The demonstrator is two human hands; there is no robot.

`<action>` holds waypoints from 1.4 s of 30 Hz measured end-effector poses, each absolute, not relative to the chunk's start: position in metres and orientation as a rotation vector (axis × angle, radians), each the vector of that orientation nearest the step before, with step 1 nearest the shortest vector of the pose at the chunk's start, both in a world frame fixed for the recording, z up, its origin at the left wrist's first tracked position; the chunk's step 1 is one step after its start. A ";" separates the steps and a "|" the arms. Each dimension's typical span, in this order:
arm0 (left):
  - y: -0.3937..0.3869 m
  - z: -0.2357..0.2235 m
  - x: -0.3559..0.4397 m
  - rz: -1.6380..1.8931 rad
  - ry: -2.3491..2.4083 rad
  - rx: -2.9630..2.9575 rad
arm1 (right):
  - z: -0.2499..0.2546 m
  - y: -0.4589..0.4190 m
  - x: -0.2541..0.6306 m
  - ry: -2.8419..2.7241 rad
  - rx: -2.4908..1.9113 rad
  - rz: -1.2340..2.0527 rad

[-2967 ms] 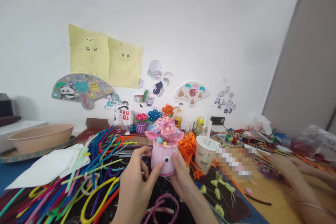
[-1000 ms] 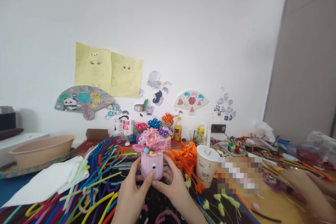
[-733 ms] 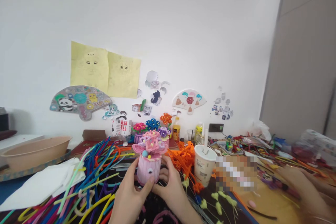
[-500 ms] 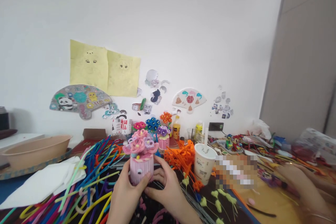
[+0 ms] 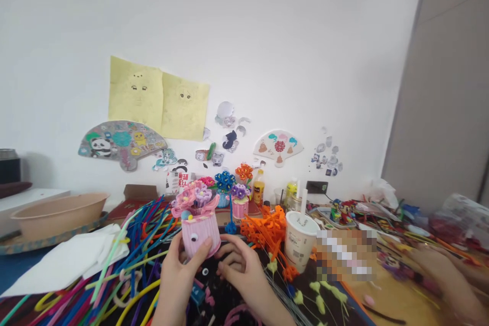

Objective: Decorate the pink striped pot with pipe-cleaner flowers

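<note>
My left hand grips a pink pipe-cleaner flower pot from its left side, thumb pressed across the front. One googly eye shows on the pot, and pink and lilac fuzzy flowers rise from its top, with small yellow and blue balls at the rim. To the right of the pot is my right hand, fingers loosely bent and apart, holding nothing that I can see. Below the pot, a loose googly eye lies on the dark surface.
Colourful pipe cleaners spread at left beside white tissues. A drink cup with a straw and orange pipe-cleaner pieces stand at right. Other flower pots are behind. A co-worker's hand is at far right.
The pot has tilted and turned, bringing its eye further left. My right hand has drawn slightly away from the pot, and the loose googly eye below is now visible.
</note>
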State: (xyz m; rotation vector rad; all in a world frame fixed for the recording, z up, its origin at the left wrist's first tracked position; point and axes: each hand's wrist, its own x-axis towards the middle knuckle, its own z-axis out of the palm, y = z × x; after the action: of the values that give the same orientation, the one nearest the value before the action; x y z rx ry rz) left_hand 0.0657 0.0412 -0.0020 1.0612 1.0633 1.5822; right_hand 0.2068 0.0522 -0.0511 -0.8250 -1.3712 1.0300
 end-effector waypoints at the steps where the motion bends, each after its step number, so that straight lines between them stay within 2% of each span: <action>1: 0.041 -0.002 0.066 1.591 1.060 1.054 | -0.052 0.053 0.207 -1.362 -0.829 1.031; 35: 0.044 -0.007 0.066 1.488 0.971 1.127 | -0.048 0.047 0.202 -1.444 -0.990 0.995; 42: 0.050 -0.012 0.064 1.462 0.953 1.151 | -0.050 0.053 0.209 -1.362 -1.011 0.847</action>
State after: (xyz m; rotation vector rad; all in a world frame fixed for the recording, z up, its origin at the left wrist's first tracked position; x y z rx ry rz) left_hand 0.0642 0.0499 -0.0120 1.1505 0.9533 1.4618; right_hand 0.2094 0.0527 -0.0498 -1.0114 -1.3623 0.8471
